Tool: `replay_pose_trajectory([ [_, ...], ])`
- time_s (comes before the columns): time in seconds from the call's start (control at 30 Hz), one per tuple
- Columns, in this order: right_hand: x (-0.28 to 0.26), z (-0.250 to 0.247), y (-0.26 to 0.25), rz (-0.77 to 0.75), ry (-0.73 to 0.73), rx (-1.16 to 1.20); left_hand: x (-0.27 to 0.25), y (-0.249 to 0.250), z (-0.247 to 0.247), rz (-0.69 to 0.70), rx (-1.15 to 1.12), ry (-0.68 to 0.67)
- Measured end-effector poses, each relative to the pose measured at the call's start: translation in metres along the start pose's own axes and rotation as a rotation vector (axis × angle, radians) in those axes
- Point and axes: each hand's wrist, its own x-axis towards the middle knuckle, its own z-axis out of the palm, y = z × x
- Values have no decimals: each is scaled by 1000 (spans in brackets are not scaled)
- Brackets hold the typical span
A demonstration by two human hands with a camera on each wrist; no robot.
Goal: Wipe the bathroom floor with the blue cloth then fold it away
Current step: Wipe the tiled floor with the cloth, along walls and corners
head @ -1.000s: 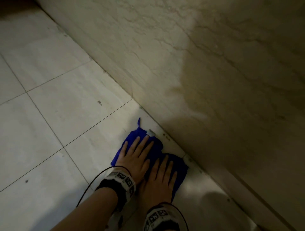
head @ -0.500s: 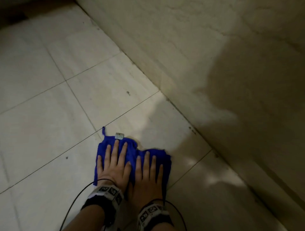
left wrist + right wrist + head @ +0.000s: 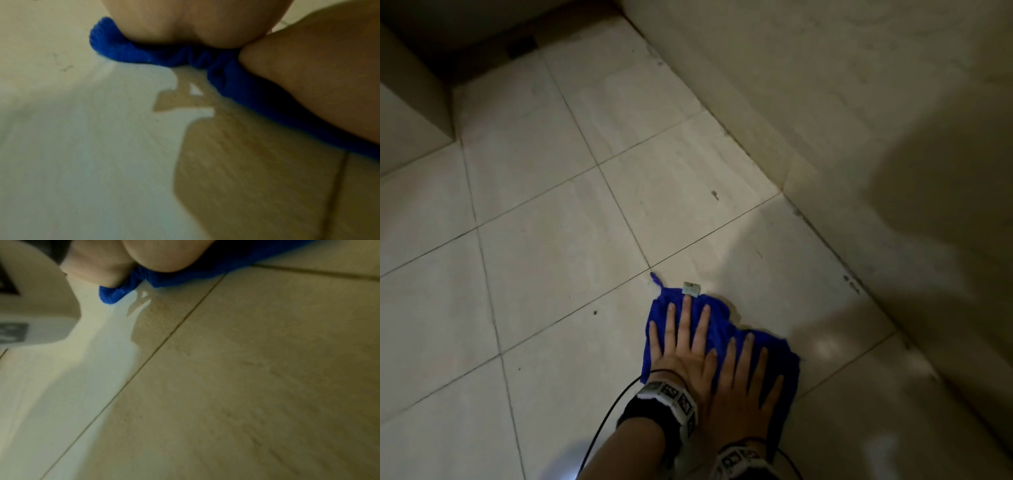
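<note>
The blue cloth (image 3: 720,329) lies flat on the pale tiled floor (image 3: 558,260), a small white tag at its far edge. My left hand (image 3: 681,337) presses on its left half with straight, spread fingers. Beside it, touching, my right hand (image 3: 748,380) presses flat on the right half. In the left wrist view the blue cloth (image 3: 144,55) bunches under my palm heel. In the right wrist view the blue cloth (image 3: 180,277) sits crumpled beneath my palm.
A beige marble wall (image 3: 859,137) runs along the right, meeting the floor close to the cloth. Another wall corner (image 3: 410,113) stands at the far left, with a dark gap behind. A black cable (image 3: 606,421) trails from my left wrist.
Both hands have slid the cloth away from the right wall base and out over the tile. The cloth's tag now shows at its far edge.
</note>
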Motion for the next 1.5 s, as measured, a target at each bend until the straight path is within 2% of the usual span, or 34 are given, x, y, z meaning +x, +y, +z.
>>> replay_pose_trajectory([
  [0.07, 1, 8, -3, 43, 25, -34, 7, -6, 2, 44, 28, 28],
  [0.17, 1, 9, -5, 36, 58, -37, 10, -10, 7, 107, 36, 217],
  [0.3, 0, 0, -3, 42, 50, -45, 11, -11, 11, 117, 42, 142],
  [0.43, 1, 0, -4, 77, 18, -106, 8, -8, 11, 137, 35, 218],
  [0.57, -4, -4, -6, 148, 16, -99, 3, -11, 12, 159, 33, 209],
  [0.7, -55, -18, -4, 273, 10, -77, -19, -26, 31, 265, 82, 232],
  [0.83, -96, -24, 4, 335, -95, -3, -39, -32, 48, 346, 107, 238],
  [0.9, -95, -17, 7, 365, -76, -42, -39, -32, 50, 350, 106, 237],
  [1.0, -91, -24, 3, 450, -81, 21, -40, -31, 45, 328, 130, 212],
  [1.1, -91, -25, 2, 389, -128, 52, -58, -31, 39, 278, 156, 151],
  [1.27, -81, -13, -14, 480, -85, 50, -90, -32, 49, 224, 134, 202],
  [1.37, -82, -26, -19, 474, -207, 78, -89, -28, 47, 222, 100, 133],
  [1.47, -84, -31, -8, 439, -186, 102, -78, -19, 46, 221, 76, 121],
  [1.5, -85, -33, 0, 434, -221, 127, -73, -14, 47, 218, 91, 119],
])
